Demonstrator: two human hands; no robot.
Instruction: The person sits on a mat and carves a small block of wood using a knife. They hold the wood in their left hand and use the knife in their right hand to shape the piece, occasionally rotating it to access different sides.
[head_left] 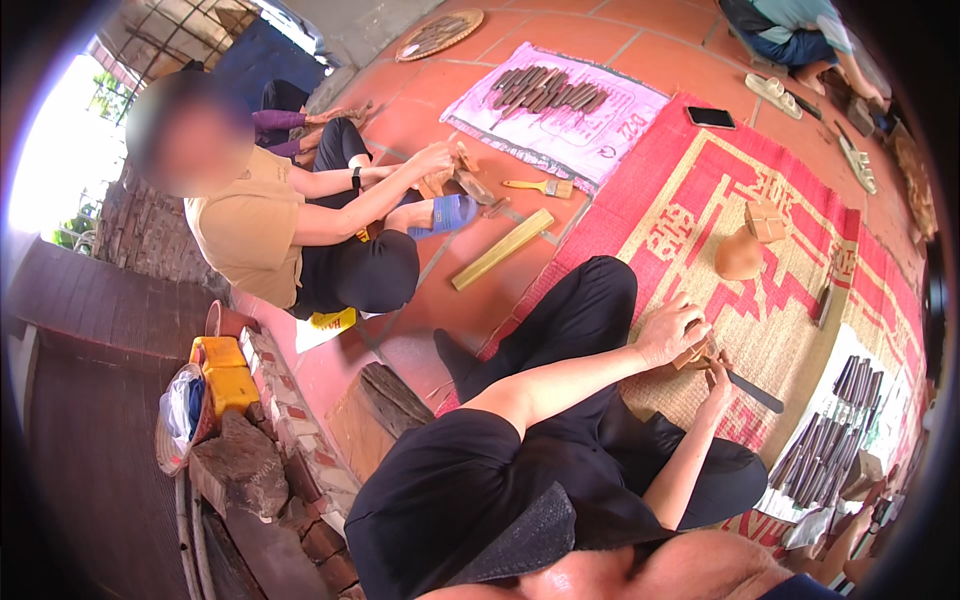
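Observation:
In front of my crossed legs, my left hand is closed around a small brown wooden piece, much of which its fingers hide. My right hand meets it from the near side, fingertips pinched together at the wood; whatever they grip is too small to make out. A dark flat blade-like bar stretches away just beyond the right fingers, and I cannot tell whether it is held or lies on the mat. Farther off on the red and straw mat are a rounded wooden piece and a squarish wooden block.
Dark-handled tools cover a pink cloth; more tools lie at right. A phone, brush and yellowish strip lie around. At left a seated person works on wood; another sits far right.

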